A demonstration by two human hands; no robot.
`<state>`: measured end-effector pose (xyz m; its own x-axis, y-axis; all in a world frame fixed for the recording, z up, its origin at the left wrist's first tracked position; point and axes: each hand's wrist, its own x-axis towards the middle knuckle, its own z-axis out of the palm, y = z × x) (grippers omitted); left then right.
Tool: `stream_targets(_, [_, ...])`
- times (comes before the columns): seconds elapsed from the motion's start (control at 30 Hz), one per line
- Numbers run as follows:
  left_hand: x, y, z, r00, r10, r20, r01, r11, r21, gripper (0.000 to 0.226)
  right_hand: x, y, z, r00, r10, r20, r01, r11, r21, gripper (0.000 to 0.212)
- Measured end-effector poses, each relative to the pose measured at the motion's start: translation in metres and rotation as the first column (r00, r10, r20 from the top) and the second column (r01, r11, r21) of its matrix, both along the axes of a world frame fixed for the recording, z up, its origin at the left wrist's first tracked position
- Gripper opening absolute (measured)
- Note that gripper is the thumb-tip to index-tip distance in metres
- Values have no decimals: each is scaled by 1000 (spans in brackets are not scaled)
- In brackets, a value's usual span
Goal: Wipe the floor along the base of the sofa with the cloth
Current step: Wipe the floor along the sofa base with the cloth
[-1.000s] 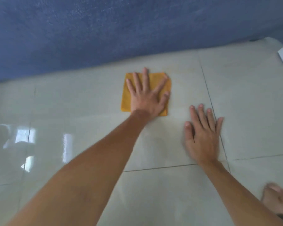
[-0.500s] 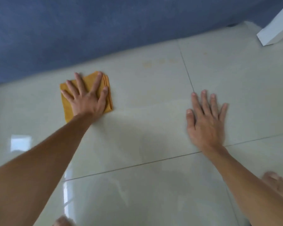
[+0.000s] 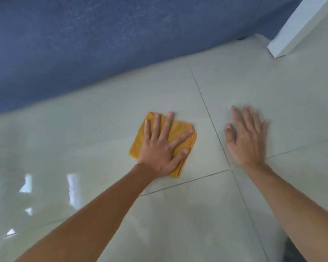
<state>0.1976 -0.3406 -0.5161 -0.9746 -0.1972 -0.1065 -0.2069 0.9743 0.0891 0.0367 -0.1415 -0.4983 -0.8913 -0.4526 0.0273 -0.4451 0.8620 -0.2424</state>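
A folded orange cloth (image 3: 137,146) lies flat on the pale glossy tiled floor (image 3: 102,125), a short way out from the base of the blue fabric sofa (image 3: 102,44) that fills the top of the view. My left hand (image 3: 161,148) presses flat on the cloth with fingers spread, covering most of it. My right hand (image 3: 246,137) rests palm-down on the bare tile to the right of the cloth, across a grout line, holding nothing.
A white furniture leg or panel (image 3: 295,29) slants down to the floor at the upper right, beside the sofa's end. Grout lines cross near my right wrist. Window glare shines on the tiles at the left.
My left hand slid the cloth left along the sofa base, then back right and a little away from the sofa. My right hand stayed planted on the tile.
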Motion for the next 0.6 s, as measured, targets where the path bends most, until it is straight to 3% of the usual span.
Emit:
stream_targets(0.07, [38, -21, -1, 1000, 18, 4, -18, 1000, -16, 59, -4, 7, -4, 999, -5, 52, -3, 991, 137, 63])
stream_targets(0.17, [52, -71, 1, 968, 251, 12, -251, 967, -35, 58, -2, 12, -14, 999, -7, 34, 1, 985, 175, 63])
stream_targets(0.27, [10, -118, 0, 855, 517, 36, -516, 856, -32, 60, -3, 10, -20, 1000, -3, -5, 4, 986, 167, 62])
stream_targets(0.37, [-65, -136, -1, 786, 616, 45, -616, 788, -22, 64, -1, 10, -22, 1000, -11, -29, 15, 991, 133, 61])
stream_targets(0.5, [-147, -82, 4, 895, 443, 52, -444, 896, 2, 65, -2, 11, -19, 1000, -3, -15, 5, 993, 116, 60])
stream_targets(0.6, [-149, -6, 5, 985, 168, 43, -169, 986, 9, 62, -7, 13, -12, 998, -11, 67, 16, 996, -84, 57])
